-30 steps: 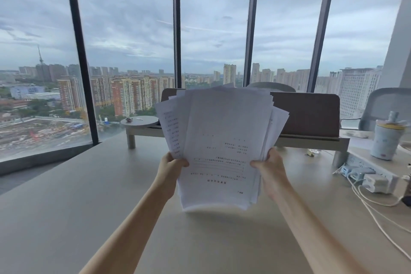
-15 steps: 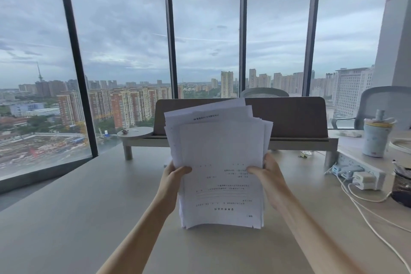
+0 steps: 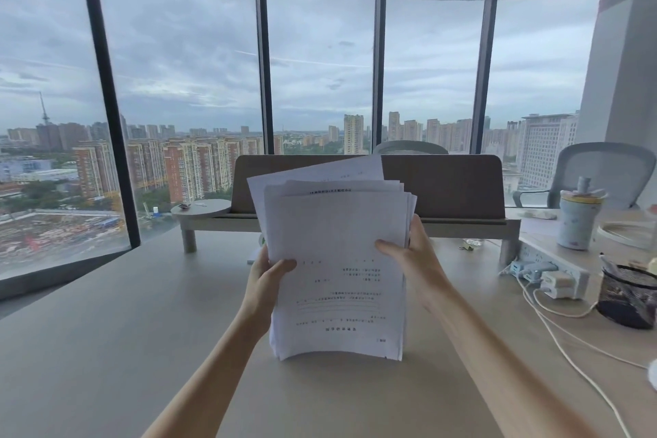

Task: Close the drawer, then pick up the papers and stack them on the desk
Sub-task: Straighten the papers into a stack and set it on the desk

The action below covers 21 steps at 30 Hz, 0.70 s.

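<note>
A bundle of white printed papers point(image 3: 336, 235) stands upright in front of me, its lower edge resting on or just above the pale desk point(image 3: 106, 331). My left hand point(image 3: 266, 277) grips the bundle's left edge, thumb on the front sheet. On the right edge is my right hand point(image 3: 412, 256), thumb across the front and fingers behind. The top sheets are fanned unevenly, with one corner sticking up to the right. No drawer is in view.
A brown divider panel on a low shelf point(image 3: 455, 188) crosses the desk behind the papers. To the right are a power strip with plugs and white cables point(image 3: 554, 277), a black mesh pen cup point(image 3: 627, 295), a tall tumbler point(image 3: 577, 220) and grey chairs point(image 3: 604, 171).
The papers have come down from mid-air to the desk surface and the fan of sheets has drawn together. Both hands kept their grip on the sides.
</note>
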Motion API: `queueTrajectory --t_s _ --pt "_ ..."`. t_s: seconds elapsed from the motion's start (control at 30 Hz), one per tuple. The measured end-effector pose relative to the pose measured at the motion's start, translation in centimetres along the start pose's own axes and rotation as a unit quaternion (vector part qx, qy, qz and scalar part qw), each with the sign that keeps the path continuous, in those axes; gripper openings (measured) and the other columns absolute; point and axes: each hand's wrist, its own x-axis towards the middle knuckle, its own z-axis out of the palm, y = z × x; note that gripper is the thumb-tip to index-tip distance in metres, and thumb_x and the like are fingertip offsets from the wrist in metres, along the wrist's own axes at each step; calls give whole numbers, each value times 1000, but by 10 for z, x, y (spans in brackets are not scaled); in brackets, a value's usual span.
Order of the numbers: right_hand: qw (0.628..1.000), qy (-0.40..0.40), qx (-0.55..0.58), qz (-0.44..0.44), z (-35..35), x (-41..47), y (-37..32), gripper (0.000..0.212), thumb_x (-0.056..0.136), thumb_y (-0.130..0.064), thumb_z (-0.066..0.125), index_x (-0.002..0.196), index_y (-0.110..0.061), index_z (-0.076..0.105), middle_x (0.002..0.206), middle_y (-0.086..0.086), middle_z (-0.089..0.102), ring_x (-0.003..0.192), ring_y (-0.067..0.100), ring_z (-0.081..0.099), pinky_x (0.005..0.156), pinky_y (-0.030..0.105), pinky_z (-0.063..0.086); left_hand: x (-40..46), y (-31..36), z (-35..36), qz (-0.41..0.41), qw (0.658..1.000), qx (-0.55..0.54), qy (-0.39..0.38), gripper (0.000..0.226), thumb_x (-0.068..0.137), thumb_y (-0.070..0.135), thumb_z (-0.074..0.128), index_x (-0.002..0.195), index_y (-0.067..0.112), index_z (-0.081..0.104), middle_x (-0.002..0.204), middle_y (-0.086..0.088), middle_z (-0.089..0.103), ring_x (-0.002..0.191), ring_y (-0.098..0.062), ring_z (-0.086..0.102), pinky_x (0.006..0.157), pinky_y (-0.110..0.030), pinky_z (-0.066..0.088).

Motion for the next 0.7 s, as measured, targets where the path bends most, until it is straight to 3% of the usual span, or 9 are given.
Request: queueTrajectory --t_s 0.17,0.23,0.43,0.57,0.7 --pt "999 13 -28 24 2 -9 20 37 76 -27 72 105 -43 55 108 -12 72 111 17 65 100 49 51 -1 -8 -3 12 1000 9 3 42 71 14 58 112 20 64 97 -4 73 92 -24 66 83 -41 53" --pt "999 11 -25 34 3 -14 30 40 75 -32 73 110 -39 55 110 -11 72 112 17 65 101 51 50 -4 -14 -5 -2 1000 7 1 37 75 20 59 112 18 65 100 -5 75 96 -26 67 88 -44 52" --pt "999 18 -12 50 10 -23 53 38 81 -28 72 116 -31 58 114 -8 73 108 14 69 100 50 51 -21 -33 -4 -22 999 25 -23 38 85 35 61 120 20 64 110 -4 75 103 -24 70 89 -41 55" --pt "998 41 -6 38 22 -21 53 26 87 -12 66 109 -23 56 107 -1 70 104 22 69 93 50 54 -26 -34 4 -26 997 65 14 23 87 31 68 105 17 70 96 -5 78 93 -25 73 76 -36 60" --pt "999 38 7 2 33 -20 47 26 87 -9 65 106 -24 56 102 -4 67 103 22 68 90 47 55 -27 -27 1 -16 997 60 45 24 86 30 70 100 11 73 94 -9 78 89 -25 74 77 -40 61"
